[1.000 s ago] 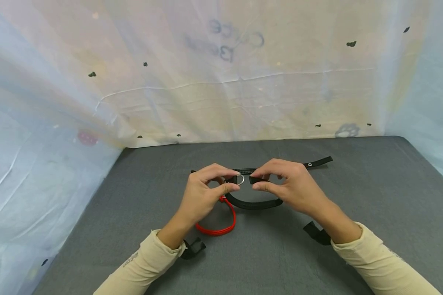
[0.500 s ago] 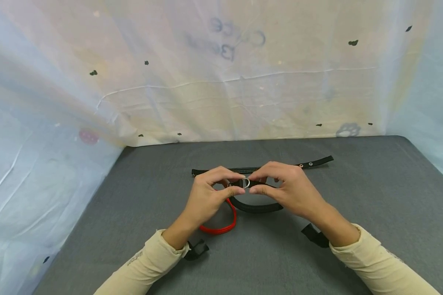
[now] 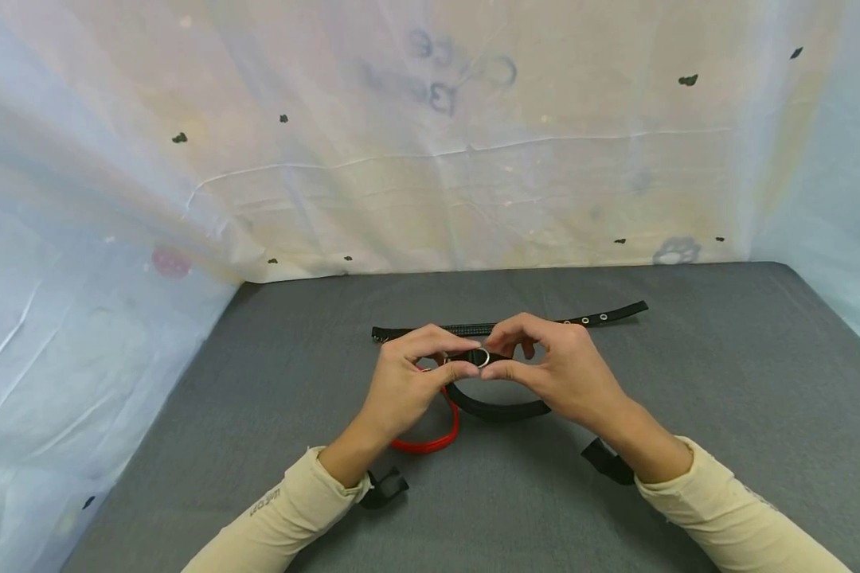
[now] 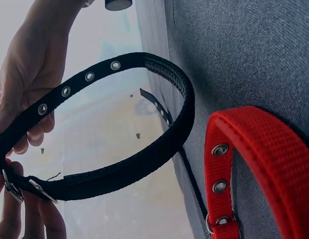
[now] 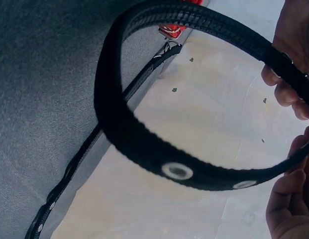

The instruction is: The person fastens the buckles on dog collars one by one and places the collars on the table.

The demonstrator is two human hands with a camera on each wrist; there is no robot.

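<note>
A black collar [image 3: 498, 411] is bent into a loop between both hands above the table. My left hand [image 3: 410, 374] pinches its buckle end, where a metal ring [image 3: 480, 357] shows between the hands. My right hand [image 3: 562, 368] pinches the strap end with its thumb and fingers, right at the buckle. In the left wrist view, metal eyelets line the upper strap, and the buckle [image 4: 12, 186] sits by the left fingers [image 4: 51, 219]. Whether the strap tip passes through the buckle is hidden by fingers. The right wrist view shows the black loop [image 5: 107, 94] from the other side.
A red collar [image 3: 424, 447], formed into a loop with eyelets, lies on the grey table [image 3: 516, 509] below my left hand. Behind the hands, a second black collar [image 3: 619, 313] lies stretched out. Pale sheeting [image 3: 373, 207] walls the table's back and sides.
The right hand's strap end, apart from the ring one second ago, now meets the buckle end. Both hands have drawn close together, the left shifting slightly right. The collars on the table stay put.
</note>
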